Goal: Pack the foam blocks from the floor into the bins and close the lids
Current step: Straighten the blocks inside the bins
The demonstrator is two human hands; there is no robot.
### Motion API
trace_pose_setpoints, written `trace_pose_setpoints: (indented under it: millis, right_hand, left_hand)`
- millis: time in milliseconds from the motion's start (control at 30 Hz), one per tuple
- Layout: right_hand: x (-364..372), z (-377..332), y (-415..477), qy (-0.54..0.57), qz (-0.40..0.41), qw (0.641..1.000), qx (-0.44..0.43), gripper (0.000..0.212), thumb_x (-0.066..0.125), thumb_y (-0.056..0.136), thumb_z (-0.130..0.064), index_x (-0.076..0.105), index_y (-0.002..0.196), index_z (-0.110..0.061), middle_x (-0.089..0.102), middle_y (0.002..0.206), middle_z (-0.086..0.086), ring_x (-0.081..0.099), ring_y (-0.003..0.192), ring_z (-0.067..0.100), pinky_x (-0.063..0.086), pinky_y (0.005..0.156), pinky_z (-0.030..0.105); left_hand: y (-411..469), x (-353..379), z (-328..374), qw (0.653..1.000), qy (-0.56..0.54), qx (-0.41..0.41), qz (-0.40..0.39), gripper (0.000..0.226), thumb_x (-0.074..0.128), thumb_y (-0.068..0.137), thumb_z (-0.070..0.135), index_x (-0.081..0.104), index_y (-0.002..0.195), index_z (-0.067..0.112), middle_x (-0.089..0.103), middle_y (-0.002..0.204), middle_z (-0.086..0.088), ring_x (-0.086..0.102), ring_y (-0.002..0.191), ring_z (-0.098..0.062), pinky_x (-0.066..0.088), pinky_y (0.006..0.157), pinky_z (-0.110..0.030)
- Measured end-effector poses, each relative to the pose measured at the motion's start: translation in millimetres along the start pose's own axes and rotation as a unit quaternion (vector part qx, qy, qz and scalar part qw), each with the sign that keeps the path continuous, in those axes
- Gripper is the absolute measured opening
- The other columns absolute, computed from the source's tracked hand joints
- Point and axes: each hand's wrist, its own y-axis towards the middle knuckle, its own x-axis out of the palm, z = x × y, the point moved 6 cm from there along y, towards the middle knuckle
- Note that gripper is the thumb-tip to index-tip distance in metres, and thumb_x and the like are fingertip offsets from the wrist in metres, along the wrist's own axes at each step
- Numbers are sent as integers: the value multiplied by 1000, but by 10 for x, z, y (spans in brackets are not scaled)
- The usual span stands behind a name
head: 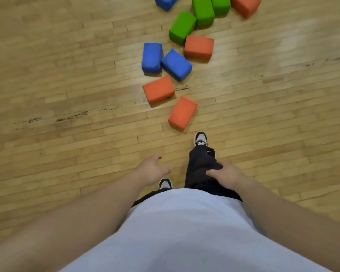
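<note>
Left hand (153, 170) has its fingers loose and empty; right hand (227, 174) just rests on the trouser leg (198, 165). Foam blocks (176, 64) lie scattered ahead of the fingers, and the nearest orange block (182, 112) could easily trip the front shoe (200, 138), imo.

Both bare forearms stretched forward and down. The left grip (152, 169) hung empty, fingers loosely spread. The right grip (227, 174) rested against the forward right thigh (200, 165), fingers relaxed.
</note>
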Motion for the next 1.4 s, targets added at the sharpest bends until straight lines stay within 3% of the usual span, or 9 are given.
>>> trace_pose_setpoints:
  millis: [100,333,567,700,833,967,1100,1233,1400]
  right_hand:
    - [-525,-34,312,33,-15,998,48,41,68,91,-42,58,124,-20,61,120,2,57,108,22,40,91,29]
    - [-1476,-992,897,-15,-39,997,57,76,70,88,-43,42,153,-13,50,150,11,51,128,28,40,104,36]
    - [-1583,-3059,1491,-90,-64,990,-88,76,68,91,-46,38,155,-19,47,152,10,46,135,30,37,103,36]
    - [-1601,-4083,1871,-84,-47,987,-125,77,68,90,-45,36,156,-21,45,153,8,46,135,29,40,100,34]
    - [-1666,-4669,2234,-94,-40,987,-124,73,67,92,-44,36,155,-21,46,153,7,45,136,28,37,93,33]
    - [-1762,-4909,2708,-125,-27,987,-98,75,70,87,-49,42,152,-25,56,143,9,53,127,29,41,93,32]
    - [-1726,-4952,3450,-160,-40,983,-83,77,71,88,-42,39,155,-23,56,140,6,53,126,27,38,93,26]
    - [-1416,-4888,4642,-196,-54,976,-79,76,71,89,-34,36,155,-21,48,150,8,50,127,23,38,96,25]
    - [-790,-4574,6283,-220,-60,969,-97,90,74,87,-39,24,160,-23,37,160,8,37,144,25,31,113,32]
  left_hand:
    - [317,-288,616,1000,6,20,9,76,67,89,50,37,154,26,42,153,-7,60,112,-25,47,83,-31]
    - [643,-1188,1295,995,-73,4,66,73,67,88,54,37,152,34,42,147,-3,53,116,-23,47,93,-36]
    - [973,-2018,840,982,-145,-75,98,61,71,90,40,50,144,24,53,127,4,54,112,-18,40,89,-27]
    - [1418,-2524,510,977,-149,-136,73,64,67,92,44,47,148,22,51,148,-7,52,130,-26,41,99,-31]
    - [1892,-3081,384,972,-154,-171,49,68,65,91,49,44,150,23,54,145,-8,55,126,-28,43,99,-33]
    - [2499,-3437,644,979,-136,-149,34,68,68,90,45,44,149,22,52,146,-7,56,116,-24,44,92,-31]
    - [3322,-3466,938,979,-159,-123,37,64,67,92,37,43,149,23,54,100,13,53,81,-8,42,69,-26]
    - [4483,-3198,871,971,-181,-153,40,59,68,90,39,42,142,30,50,124,2,54,104,-19,40,80,-28]
    - [6052,-2518,390,953,-229,-191,51,94,76,79,49,27,156,24,44,143,2,50,125,-22,40,97,-29]
